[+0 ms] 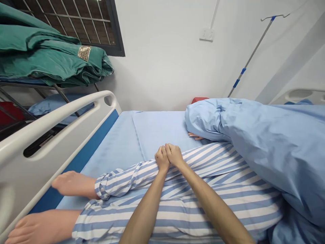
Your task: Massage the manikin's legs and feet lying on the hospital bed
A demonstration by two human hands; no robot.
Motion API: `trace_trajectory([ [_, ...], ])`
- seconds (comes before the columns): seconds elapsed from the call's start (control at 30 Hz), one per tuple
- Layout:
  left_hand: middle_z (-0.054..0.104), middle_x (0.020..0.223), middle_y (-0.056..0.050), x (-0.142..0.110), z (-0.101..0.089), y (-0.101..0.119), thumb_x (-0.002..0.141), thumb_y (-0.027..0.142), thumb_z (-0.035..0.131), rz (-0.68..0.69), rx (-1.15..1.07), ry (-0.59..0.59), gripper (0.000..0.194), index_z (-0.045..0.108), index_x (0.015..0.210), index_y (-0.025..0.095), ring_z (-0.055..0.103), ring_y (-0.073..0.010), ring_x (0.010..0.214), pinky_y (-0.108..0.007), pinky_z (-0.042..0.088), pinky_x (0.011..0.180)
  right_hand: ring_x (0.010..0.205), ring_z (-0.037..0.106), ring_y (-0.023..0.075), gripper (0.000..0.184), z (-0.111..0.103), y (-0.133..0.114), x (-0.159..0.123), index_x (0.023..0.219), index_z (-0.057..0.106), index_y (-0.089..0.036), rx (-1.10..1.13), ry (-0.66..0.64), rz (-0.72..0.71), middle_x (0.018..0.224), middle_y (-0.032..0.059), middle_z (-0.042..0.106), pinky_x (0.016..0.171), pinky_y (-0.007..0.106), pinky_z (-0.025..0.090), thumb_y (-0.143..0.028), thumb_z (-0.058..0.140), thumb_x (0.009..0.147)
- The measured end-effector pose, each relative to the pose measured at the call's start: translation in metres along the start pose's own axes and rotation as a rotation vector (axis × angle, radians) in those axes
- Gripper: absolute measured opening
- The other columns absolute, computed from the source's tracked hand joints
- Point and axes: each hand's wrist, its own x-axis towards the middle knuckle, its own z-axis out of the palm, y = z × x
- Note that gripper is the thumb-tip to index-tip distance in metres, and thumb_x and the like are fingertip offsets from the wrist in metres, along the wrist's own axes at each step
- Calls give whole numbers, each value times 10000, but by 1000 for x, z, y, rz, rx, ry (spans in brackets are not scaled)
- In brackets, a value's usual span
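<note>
A manikin-like figure in blue-and-white striped trousers lies on the bed, its bare feet at the left. My left hand and my right hand rest side by side and touching, near the knee of its far leg. Fingers of both are curled closed over the far side of that leg; the fingertips are hidden. Both my forearms reach across the near leg. A light blue quilt covers the upper body, and part of a hand sticks out from under it.
A white footboard with a blue strip closes off the left end of the bed. Bare light blue sheet lies beyond the legs. Green bedding is piled on a metal rack. An IV pole stands by the wall.
</note>
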Motion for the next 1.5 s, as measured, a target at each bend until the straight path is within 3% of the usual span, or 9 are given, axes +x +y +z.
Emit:
trace_trajectory([
  [0.1,393,490,46,-1,4,-3,941,216,465,42,59,-52,368,384,582,224,385,-116,507,-256,299,598,654,562,165,281,-10,-3,-6,769,595,-201,-290,-52,-123,717,61,671,628,269,292,-305,455,990],
  [0.2,437,520,27,-4,9,-8,949,241,444,88,101,-66,350,398,603,232,435,-131,535,-260,326,616,610,530,160,326,-13,12,-12,718,559,-209,-265,-42,-64,654,44,632,612,277,266,-298,421,999],
  [0.47,478,523,-5,-6,14,4,997,350,332,192,94,-126,446,400,569,242,456,-148,556,-281,343,648,535,390,130,509,-6,42,-1,560,371,-249,505,191,52,520,-38,393,575,271,324,-594,378,934],
  [0.67,545,569,-26,-14,45,20,1010,333,300,55,80,-128,463,428,576,234,497,-149,583,-270,344,639,484,306,111,526,-10,49,8,550,316,-268,809,238,173,489,-69,310,519,276,311,-675,459,852],
  [0.83,539,571,-23,-18,51,3,996,285,366,78,187,-163,373,572,691,223,489,-158,573,-280,325,635,537,395,131,477,-13,41,3,582,362,-249,513,229,124,538,-37,411,554,269,334,-535,388,962],
  [1.0,536,565,-24,-15,51,-7,996,268,376,140,160,-163,346,654,799,209,488,-157,569,-282,327,629,677,578,183,321,-44,23,2,777,601,-212,-218,-31,25,699,45,642,666,279,374,-335,434,1021],
  [1.1,570,607,-33,-17,52,-3,994,262,370,170,165,-171,347,659,813,201,496,-158,595,-282,329,643,725,617,200,299,-56,25,2,877,652,-201,-381,-112,-3,772,77,690,685,283,384,-334,435,1035],
  [1.37,434,534,13,-21,49,16,949,261,427,77,160,-197,406,411,546,214,372,-130,569,-283,265,616,554,398,130,509,-39,64,1,567,381,-240,394,149,54,521,-33,413,572,260,333,-546,376,973],
  [1.5,350,500,39,-17,63,39,900,224,428,-119,-58,-169,402,328,510,219,347,-112,545,-266,278,581,520,350,120,529,-44,68,9,559,350,-253,695,166,104,504,-47,343,531,264,330,-657,428,892],
])
